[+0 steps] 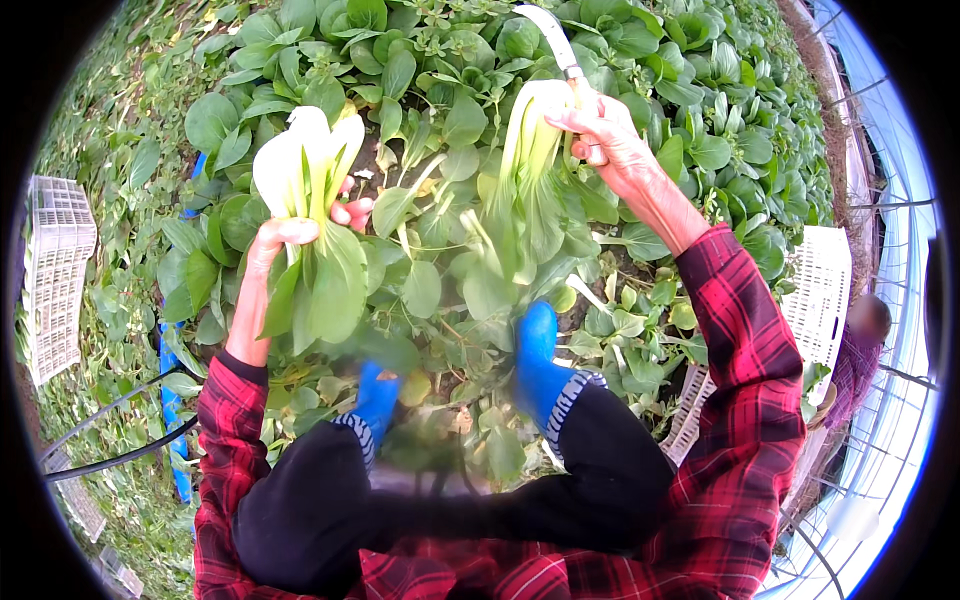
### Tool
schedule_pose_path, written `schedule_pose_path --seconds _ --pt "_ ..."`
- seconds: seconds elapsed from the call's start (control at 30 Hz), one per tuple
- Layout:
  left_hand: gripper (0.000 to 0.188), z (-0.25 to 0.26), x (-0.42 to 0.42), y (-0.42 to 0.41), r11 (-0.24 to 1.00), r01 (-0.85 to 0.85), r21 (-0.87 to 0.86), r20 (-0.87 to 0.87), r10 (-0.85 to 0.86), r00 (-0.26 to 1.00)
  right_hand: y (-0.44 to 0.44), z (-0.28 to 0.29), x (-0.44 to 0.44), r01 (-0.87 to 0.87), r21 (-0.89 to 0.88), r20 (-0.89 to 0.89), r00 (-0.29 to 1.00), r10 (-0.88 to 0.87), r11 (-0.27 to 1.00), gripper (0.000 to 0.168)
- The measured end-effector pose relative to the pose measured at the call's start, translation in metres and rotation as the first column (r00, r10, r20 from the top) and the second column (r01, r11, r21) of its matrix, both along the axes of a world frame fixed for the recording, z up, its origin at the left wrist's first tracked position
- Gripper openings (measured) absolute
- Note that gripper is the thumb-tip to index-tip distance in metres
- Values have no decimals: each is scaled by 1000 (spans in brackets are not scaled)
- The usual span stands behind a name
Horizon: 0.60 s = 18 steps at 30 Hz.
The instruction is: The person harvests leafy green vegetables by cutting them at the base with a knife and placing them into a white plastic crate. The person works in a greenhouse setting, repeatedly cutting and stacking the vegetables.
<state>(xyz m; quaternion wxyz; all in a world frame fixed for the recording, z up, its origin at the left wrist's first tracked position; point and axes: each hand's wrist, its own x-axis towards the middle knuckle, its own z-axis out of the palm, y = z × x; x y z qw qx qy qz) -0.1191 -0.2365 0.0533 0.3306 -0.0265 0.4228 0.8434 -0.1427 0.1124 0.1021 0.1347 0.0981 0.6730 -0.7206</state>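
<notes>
My left hand (300,225) grips a head of bok choy (330,277), its pale base up and its green leaves hanging down. On the other side, my right hand (600,139) has its fingers round the handle of a curved harvesting knife (553,37), whose blade points up and away. That same hand also holds a second bok choy (529,165) by its white base, between thumb and fingers, leaves downward. Below both hands lie loose and cut leaves (424,289) between my blue boots.
Dense rows of bok choy (712,142) grow ahead and to the right. White plastic crates stand at far left (56,277) and at right (817,289), another (686,412) beside my knee. A person (855,367) is at the far right by the plastic sheeting (907,285). A blue strip (172,405) runs at left.
</notes>
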Motion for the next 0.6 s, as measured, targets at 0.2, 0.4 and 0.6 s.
schedule_pose_path --seconds 0.2,0.4,0.6 --pt "62 1 23 53 993 63 96 -38 -60 997 -78 4 29 54 69 -91 995 -48 996 27" --pt "60 -8 53 42 997 65 -34 26 -64 998 -104 -27 59 51 63 44 998 -53 997 26" --pt "67 -42 65 45 981 193 -14 119 -190 974 -101 -54 72 -20 19 219 976 15 1000 35"
